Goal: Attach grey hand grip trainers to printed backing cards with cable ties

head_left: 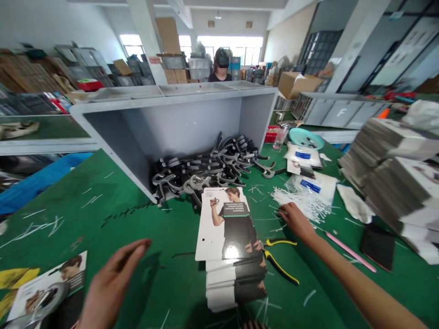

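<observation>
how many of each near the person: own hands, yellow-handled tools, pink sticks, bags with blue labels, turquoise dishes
Own hands, left hand and right hand: 2
Yellow-handled tool: 1
Pink stick: 1
Bags with blue labels: 2
Turquoise dish: 1
Total: 7

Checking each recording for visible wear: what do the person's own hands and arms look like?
The left hand and right hand are bare: no gloves show. The right forearm shows no sleeve, watch or band. The left forearm is out of frame, so any sleeve there cannot be told.
</observation>
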Available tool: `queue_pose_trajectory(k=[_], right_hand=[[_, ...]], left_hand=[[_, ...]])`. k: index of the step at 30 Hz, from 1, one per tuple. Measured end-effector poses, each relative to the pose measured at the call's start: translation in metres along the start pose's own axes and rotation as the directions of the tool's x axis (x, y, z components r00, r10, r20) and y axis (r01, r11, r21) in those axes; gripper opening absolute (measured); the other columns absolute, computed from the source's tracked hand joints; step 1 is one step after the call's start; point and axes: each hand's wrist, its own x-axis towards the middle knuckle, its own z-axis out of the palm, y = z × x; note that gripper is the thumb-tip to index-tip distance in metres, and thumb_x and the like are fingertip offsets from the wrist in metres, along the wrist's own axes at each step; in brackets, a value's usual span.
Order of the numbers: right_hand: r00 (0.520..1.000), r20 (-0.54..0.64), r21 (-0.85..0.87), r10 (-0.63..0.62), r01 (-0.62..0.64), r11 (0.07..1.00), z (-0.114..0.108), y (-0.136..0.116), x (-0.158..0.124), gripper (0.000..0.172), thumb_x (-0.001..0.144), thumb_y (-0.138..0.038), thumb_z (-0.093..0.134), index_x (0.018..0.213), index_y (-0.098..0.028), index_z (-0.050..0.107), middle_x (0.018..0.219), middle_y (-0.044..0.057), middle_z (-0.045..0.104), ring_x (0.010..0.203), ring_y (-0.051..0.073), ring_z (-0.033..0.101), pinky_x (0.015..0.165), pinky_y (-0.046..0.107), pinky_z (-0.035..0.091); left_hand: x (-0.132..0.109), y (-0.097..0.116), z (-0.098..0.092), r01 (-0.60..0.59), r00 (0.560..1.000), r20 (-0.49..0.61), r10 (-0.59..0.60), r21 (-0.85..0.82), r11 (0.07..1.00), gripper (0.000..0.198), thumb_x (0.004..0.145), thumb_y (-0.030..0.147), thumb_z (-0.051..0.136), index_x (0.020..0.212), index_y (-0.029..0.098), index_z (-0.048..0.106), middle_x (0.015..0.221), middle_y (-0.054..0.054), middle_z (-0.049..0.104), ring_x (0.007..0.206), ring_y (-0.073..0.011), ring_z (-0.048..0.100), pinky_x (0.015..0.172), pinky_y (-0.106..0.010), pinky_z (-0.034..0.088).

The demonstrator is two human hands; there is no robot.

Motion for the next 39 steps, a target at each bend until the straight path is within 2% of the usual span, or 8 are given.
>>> queue_pose_trajectory(k=[5,9,14,19,22,25,29,39], right_hand=[[0.994,0.087,0.023,0.070,-0.072,0.997,0.004,0.004,0.037,0.020,0.094,-0.031,0.058,0.088,-0.013,0.063,0.089,0.005,0.064,0.073,0.015,0.061,0.065,0.028,0.048],[0.996,0.078,0.195,0.051,-0.066,0.979,-0.010,0.006,0.052,0.018,0.088,-0.031,0.065,0.081,-0.015,0.064,0.084,0.004,0.065,0.074,0.017,0.061,0.069,0.030,0.048],[0.984,-0.052,0.501,0.168,-0.120,0.857,-0.034,-0.001,0.071,0.032,0.094,-0.045,0.051,0.090,-0.015,0.063,0.082,0.009,0.067,0.063,0.018,0.060,0.061,0.032,0.049],[0.965,-0.141,0.762,0.221,-0.037,0.647,-0.073,-0.043,0.078,0.034,0.095,-0.053,0.047,0.096,-0.021,0.057,0.092,0.008,0.068,0.063,0.015,0.060,0.057,0.029,0.052],[0.996,0.020,0.906,0.091,-0.057,0.419,-0.093,-0.092,0.065,0.027,0.092,-0.048,0.059,0.092,-0.022,0.060,0.085,0.003,0.067,0.055,0.011,0.056,0.050,0.023,0.047],[0.912,0.345,0.927,-0.220,-0.295,0.230,-0.097,-0.141,0.043,0.023,0.091,-0.041,0.065,0.086,-0.018,0.062,0.075,0.001,0.068,0.045,0.005,0.050,0.044,0.019,0.040],[0.754,0.512,0.856,-0.413,-0.488,0.170,-0.086,-0.177,0.021,0.024,0.093,-0.038,0.064,0.085,-0.016,0.062,0.073,0.001,0.068,0.042,0.003,0.045,0.042,0.017,0.034],[0.700,0.552,0.812,-0.453,-0.575,0.102,-0.079,-0.191,0.018,0.024,0.093,-0.035,0.065,0.082,-0.015,0.059,0.065,-0.002,0.063,0.041,0.002,0.044,0.040,0.015,0.030]], left_hand=[[0.014,0.031,0.099,-0.040,0.972,0.221,0.081,-0.185,0.982,0.055,0.073,0.057,0.072,0.111,0.017,0.064,0.086,-0.004,0.068,0.069,-0.0183,0.061,0.062,-0.030,0.050],[0.007,0.033,0.130,-0.006,0.954,0.281,0.102,-0.324,0.946,0.043,0.085,0.052,0.064,0.111,0.019,0.058,0.074,0.002,0.060,0.060,-0.0132,0.052,0.055,-0.024,0.041],[-0.003,0.023,0.124,-0.033,0.962,0.256,0.099,-0.251,0.967,0.042,0.090,0.051,0.058,0.118,0.020,0.059,0.084,-0.002,0.063,0.069,-0.0168,0.057,0.061,-0.028,0.045],[0.001,0.043,0.103,-0.421,0.907,-0.002,0.421,0.016,0.907,0.033,0.094,0.035,0.057,0.125,0.024,0.061,0.128,-0.008,0.059,0.122,-0.0259,0.051,0.107,-0.043,0.036],[-0.002,0.072,0.095,-0.489,0.871,0.024,0.491,-0.051,0.871,0.023,0.096,0.029,0.054,0.114,0.026,0.068,0.118,-0.005,0.065,0.116,-0.0225,0.055,0.103,-0.038,0.040],[-0.010,0.098,0.098,-0.398,0.862,0.210,0.462,-0.285,0.872,0.020,0.095,0.028,0.055,0.107,0.024,0.072,0.106,-0.004,0.069,0.098,-0.0187,0.064,0.089,-0.031,0.048],[-0.012,0.111,0.106,-0.147,0.851,0.373,0.371,-0.508,0.849,0.023,0.093,0.029,0.059,0.109,0.019,0.072,0.088,-0.004,0.069,0.070,-0.0127,0.063,0.069,-0.025,0.051],[-0.005,0.102,0.109,-0.050,0.842,0.404,0.356,-0.599,0.799,0.014,0.086,0.027,0.070,0.095,0.018,0.075,0.080,-0.001,0.067,0.069,-0.0098,0.058,0.067,-0.021,0.047]])
